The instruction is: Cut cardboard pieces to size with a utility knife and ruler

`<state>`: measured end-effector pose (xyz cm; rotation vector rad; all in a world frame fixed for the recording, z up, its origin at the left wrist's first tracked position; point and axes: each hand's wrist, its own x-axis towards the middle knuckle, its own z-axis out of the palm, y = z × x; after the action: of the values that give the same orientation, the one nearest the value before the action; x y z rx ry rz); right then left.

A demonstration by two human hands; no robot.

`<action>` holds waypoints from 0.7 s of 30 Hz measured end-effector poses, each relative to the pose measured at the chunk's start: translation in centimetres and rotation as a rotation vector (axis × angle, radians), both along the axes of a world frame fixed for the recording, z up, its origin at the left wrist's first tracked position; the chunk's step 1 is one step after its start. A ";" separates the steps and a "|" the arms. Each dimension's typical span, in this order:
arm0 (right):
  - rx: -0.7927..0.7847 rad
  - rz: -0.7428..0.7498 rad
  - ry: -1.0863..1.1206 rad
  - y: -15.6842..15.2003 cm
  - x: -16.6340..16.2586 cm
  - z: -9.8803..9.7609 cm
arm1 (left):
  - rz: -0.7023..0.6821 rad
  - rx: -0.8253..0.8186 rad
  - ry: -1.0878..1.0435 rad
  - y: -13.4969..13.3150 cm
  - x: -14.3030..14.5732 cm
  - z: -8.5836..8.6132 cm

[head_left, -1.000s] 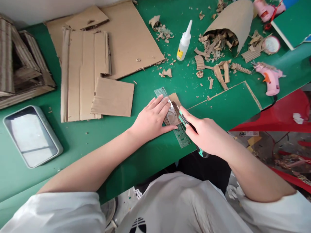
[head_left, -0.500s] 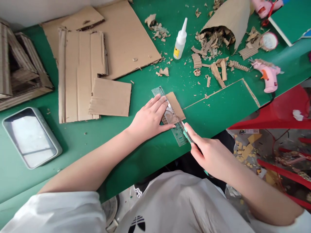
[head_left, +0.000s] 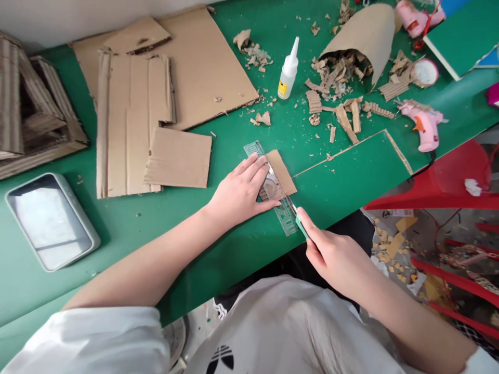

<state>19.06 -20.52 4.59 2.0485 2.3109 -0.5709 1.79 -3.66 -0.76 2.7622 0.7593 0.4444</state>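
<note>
Head view: a green table [head_left: 230, 124] spreads below, its far-left edge against a pale wall. A large cardboard sheet [head_left: 210, 62] lies along that far-left edge, with a creased cardboard panel [head_left: 132, 104] overlapping it. A corrugated cardboard frame [head_left: 72, 119] stands toward the table's left end, and a phone [head_left: 50, 218] lies on the near side of it. Toward the far-right corner, a curved cardboard shell [head_left: 366, 34] lies over torn scraps [head_left: 343, 72]. By the table's near edge, the right hand [head_left: 331, 249] is closed around the handle of a cutter, and the left hand [head_left: 241, 189] lies flat, fingers extended, on a ruler, gripping nothing. A pink glue gun [head_left: 427, 127] rests by the right part of the near edge; a white bottle [head_left: 287, 78] stands farther in. The clear ruler [head_left: 286, 221] lies across a small cardboard piece [head_left: 281, 169], just in from the near edge. The slim cutter [head_left: 301, 224] has its blade alongside the ruler; whether its tip enters the cardboard cannot be made out.
</note>
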 end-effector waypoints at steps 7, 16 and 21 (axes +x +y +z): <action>-0.121 -0.047 0.068 0.7 1.4 2.9 | -0.009 0.016 -0.014 0.1 0.0 0.0; -0.199 -0.195 0.201 9.9 1.3 2.5 | 0.004 0.015 -0.020 0.0 0.0 -0.1; -0.237 -0.190 0.238 11.7 1.0 1.9 | 0.001 0.012 -0.024 0.0 0.0 -0.1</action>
<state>20.03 -8.78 6.53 2.1990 2.0436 -1.0948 1.78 -3.65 -0.86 2.7627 0.7547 0.4836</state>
